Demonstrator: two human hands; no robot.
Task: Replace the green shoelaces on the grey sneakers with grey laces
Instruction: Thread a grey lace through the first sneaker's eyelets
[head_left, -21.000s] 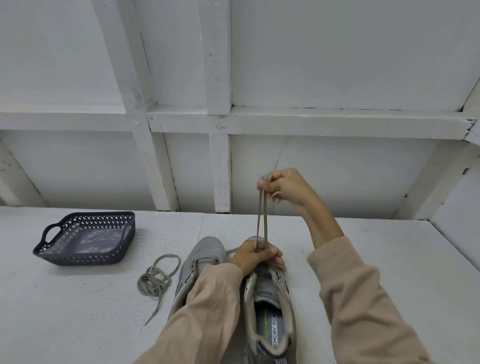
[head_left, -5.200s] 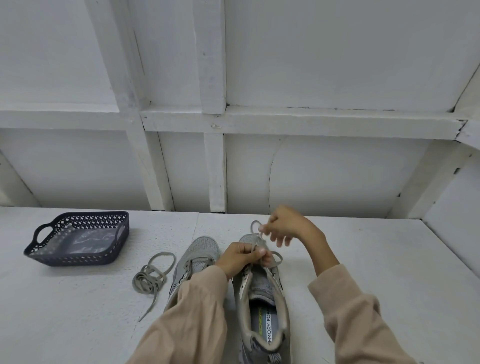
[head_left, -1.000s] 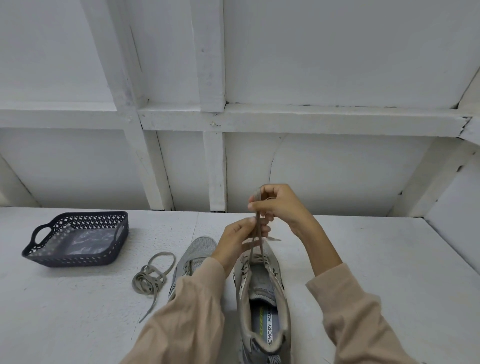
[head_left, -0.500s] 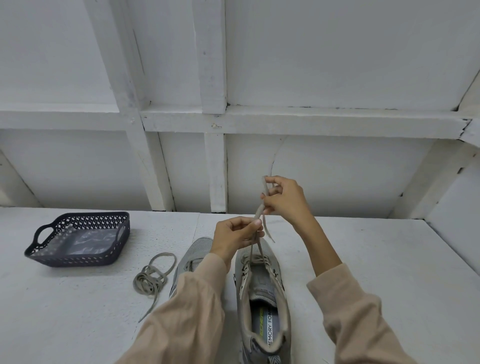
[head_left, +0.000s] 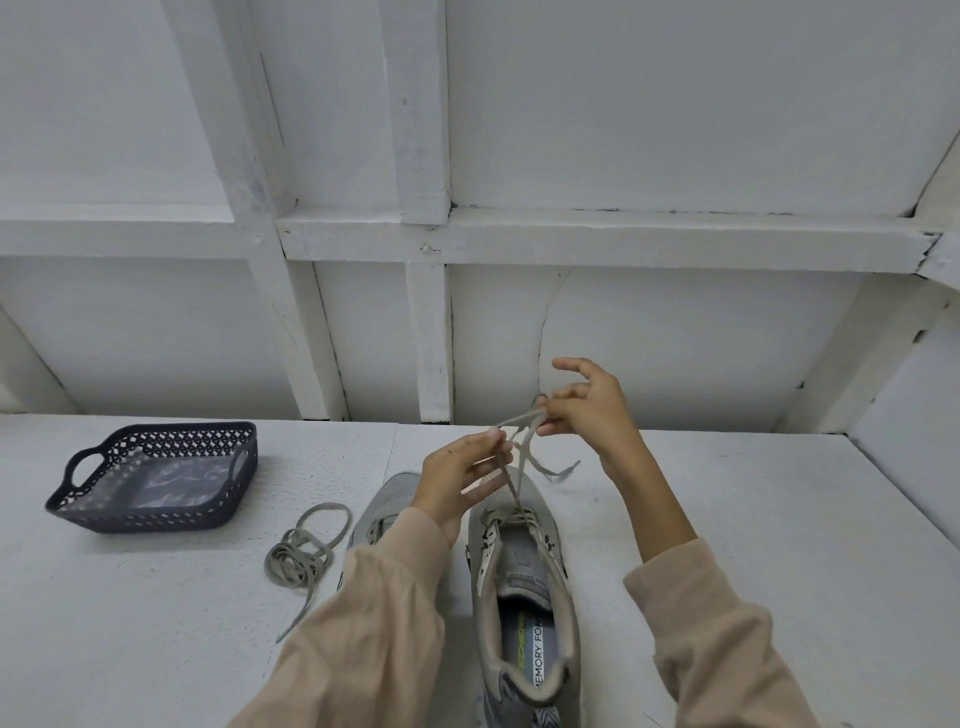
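Two grey sneakers stand side by side on the white table, toes away from me. The right sneaker (head_left: 524, 587) has a grey lace (head_left: 517, 483) rising from its lowest eyelets. My left hand (head_left: 457, 480) pinches this lace above the toe. My right hand (head_left: 587, 408) pinches the lace's upper part between thumb and finger, its other fingers spread; one loose end trails to the right. The left sneaker (head_left: 387, 499) is mostly hidden behind my left sleeve. A bundled loose lace (head_left: 304, 556) lies on the table left of the sneakers.
A dark blue perforated basket (head_left: 156, 480) with handles sits at the left of the table. A white framed wall stands close behind the table. Bare white tabletop stretches right of the sneakers.
Both hands have come lower. My right hand has moved right and spread its outer fingers, drawing the lace out sideways between the two hands, and one end now hangs loose.
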